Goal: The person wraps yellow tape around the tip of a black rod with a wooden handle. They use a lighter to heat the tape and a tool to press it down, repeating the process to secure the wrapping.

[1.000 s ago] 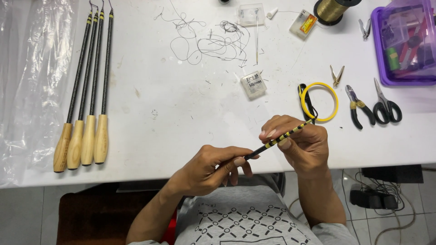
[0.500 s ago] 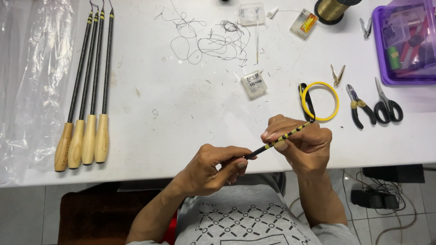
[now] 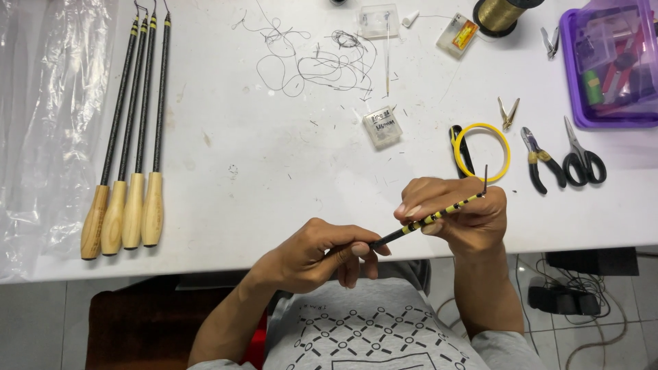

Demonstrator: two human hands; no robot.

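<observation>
Right hand [image 3: 456,214] grips our banded rod [image 3: 428,219] at its upper-right tip; left hand [image 3: 319,255] pinches the lower-left end.

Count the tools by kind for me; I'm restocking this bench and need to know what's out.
Wooden-handled rods: 4
Banded rod, held by left hand and right hand: 1
Pliers: 1
Scissors: 1
Yellow ring: 1
Gold thread spool: 1
Purple box: 1
Total: 10
</observation>
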